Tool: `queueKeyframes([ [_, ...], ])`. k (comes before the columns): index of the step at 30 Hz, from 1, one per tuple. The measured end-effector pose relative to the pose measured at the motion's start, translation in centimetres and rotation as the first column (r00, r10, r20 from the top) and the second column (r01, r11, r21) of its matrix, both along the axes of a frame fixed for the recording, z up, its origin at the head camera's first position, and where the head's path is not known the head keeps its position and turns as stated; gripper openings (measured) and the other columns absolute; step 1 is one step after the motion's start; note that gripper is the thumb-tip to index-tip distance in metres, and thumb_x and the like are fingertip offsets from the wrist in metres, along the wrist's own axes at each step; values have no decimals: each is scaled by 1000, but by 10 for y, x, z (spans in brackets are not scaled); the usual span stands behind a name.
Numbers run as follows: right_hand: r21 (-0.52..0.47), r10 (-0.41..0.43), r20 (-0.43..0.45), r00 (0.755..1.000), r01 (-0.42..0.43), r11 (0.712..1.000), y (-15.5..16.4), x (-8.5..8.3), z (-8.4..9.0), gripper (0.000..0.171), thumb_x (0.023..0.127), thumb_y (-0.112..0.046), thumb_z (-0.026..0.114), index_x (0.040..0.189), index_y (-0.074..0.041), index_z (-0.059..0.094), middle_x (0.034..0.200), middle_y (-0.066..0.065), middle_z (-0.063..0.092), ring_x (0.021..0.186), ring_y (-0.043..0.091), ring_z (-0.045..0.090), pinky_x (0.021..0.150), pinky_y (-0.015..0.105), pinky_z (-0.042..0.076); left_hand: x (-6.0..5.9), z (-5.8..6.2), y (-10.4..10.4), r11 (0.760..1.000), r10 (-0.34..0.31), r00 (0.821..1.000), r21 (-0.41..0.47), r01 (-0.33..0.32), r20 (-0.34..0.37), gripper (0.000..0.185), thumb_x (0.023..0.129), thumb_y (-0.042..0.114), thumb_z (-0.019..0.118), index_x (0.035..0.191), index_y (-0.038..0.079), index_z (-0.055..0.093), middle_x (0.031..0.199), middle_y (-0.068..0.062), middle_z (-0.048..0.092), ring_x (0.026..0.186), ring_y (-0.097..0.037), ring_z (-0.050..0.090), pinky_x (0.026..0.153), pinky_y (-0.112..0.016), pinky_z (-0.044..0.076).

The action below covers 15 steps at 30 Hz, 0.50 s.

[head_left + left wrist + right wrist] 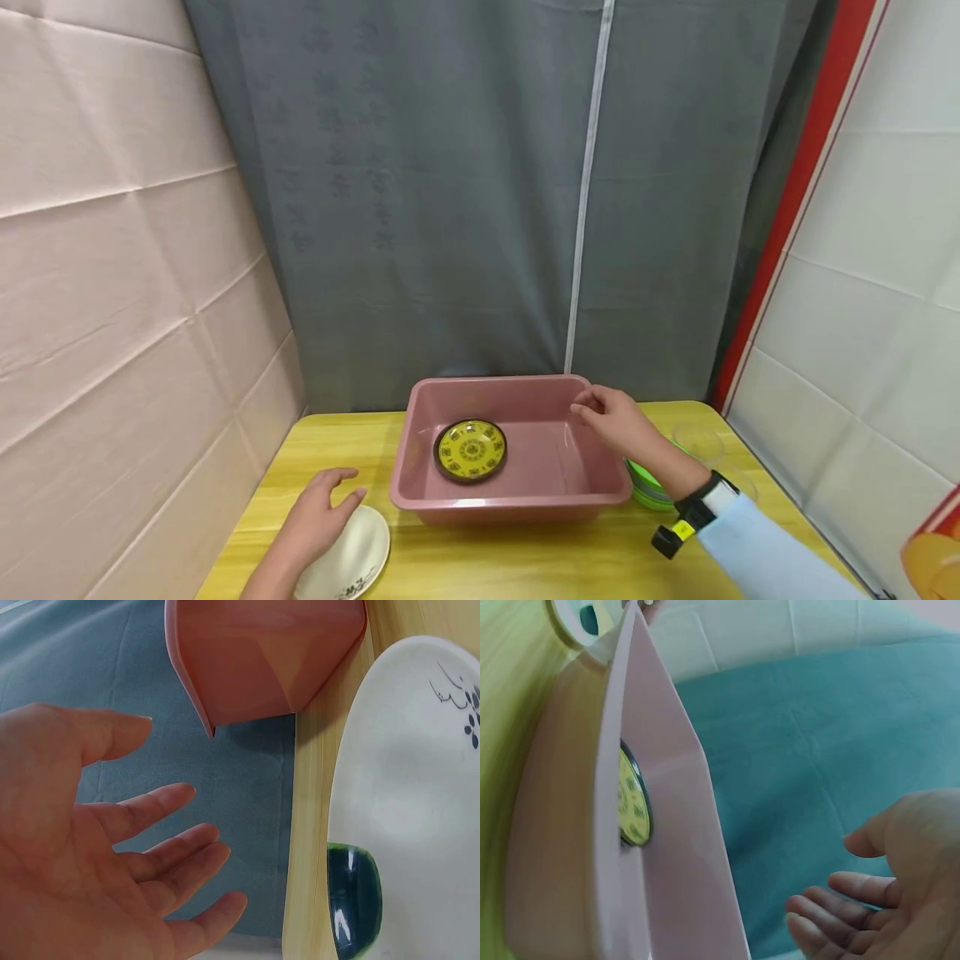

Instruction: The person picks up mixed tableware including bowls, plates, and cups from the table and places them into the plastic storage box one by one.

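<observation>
While the left hand hovers spread over the white plate at 7 o'clock on the table, a careless press could tip it off the near edge. Beyond, at 1 o'clock, the right hand hangs loosely curled, holding nothing, above the pink tub. Only the left wrist view shows a dark green piece on that plate.
</observation>
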State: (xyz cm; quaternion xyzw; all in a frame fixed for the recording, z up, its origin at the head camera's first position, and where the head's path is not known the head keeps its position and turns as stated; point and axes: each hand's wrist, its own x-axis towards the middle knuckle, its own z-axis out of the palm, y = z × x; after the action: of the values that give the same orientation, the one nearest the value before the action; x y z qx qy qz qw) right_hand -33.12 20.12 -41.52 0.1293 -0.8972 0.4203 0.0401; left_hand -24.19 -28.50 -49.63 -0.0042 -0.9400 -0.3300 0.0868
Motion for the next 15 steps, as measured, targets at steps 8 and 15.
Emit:
queueKeyframes([
  [8, 29, -95, -83, 992, 97, 995, 33, 33, -10, 30, 110, -31, 71, 128, -7, 73, 111, 5, 75, 103, 24, 69, 86, 39, 59, 2, 0, -6, 1000, -2, 1000, 1, 2, 4, 49, 109, 30, 72, 145, -3, 65, 150, -28, 60, 141, -52, 55, 115, -67, 45],
  [15, 38, -141, -121, 983, 146, 989, 54, 50, -29, 29, 109, -25, 74, 130, -6, 72, 118, 7, 76, 106, 26, 71, 90, 41, 61, 3, 1, -8, 1000, -23, 1000, -5, 23, -13, 48, 109, 28, 73, 144, -4, 66, 149, -28, 61, 141, -52, 56, 116, -67, 44],
])
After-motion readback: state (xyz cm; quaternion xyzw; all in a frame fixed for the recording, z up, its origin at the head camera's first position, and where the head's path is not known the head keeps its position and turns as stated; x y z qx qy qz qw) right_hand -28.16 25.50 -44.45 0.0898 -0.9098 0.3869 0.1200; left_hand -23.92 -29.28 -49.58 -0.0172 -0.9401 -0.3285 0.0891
